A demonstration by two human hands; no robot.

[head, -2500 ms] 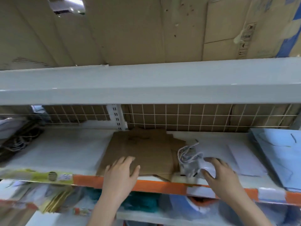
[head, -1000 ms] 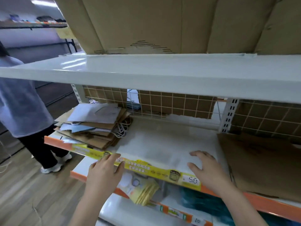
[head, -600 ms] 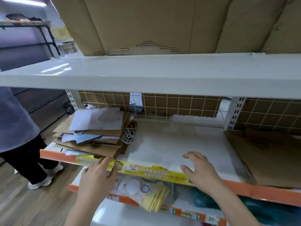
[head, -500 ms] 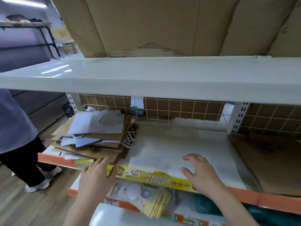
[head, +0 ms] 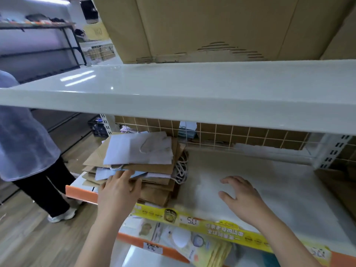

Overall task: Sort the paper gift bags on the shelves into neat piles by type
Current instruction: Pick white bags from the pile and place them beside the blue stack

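Far left, a bystander (head: 23,143) in a pale top and dark trousers stands on the wood floor (head: 28,237), only partly in frame. Behind, a dark rack (head: 63,39) along the wall.

Left end of the middle shelf (head: 240,176): a messy pile of paper gift bags (head: 146,170), mixed types. White bag (head: 138,149) with a cord handle on top, brown kraft bags (head: 156,191) under it, a light blue bag (head: 140,174) sticking out mid-stack, white rope handles (head: 181,170) hanging off the pile's right side. Edges not lined up, layers fanned out at different angles.

Left hand (head: 119,191) is at the front of the pile, fingers extended, tips touching the blue bag's edge, thumb against the brown bags below. Grip looks flat and loose, not clamped on anything; cannot tell if a layer is pinched.

Shelf front carries an orange strip (head: 81,191) and a yellow price label strip (head: 192,222) reading 50.

Right hand (head: 240,197) hovers over the bare white shelf surface, just right of the pile, fingers spread apart and lightly bent, holding nothing.

Below, the lower shelf holds yellow packets (head: 194,245). Wire grid backing (head: 231,135) behind the middle shelf. Upper shelf (head: 173,93) overhead, with cardboard boxes (head: 192,26) on it. Far right on the middle shelf, a flat brown cardboard-coloured sheet (head: 339,187), well apart from the pile.
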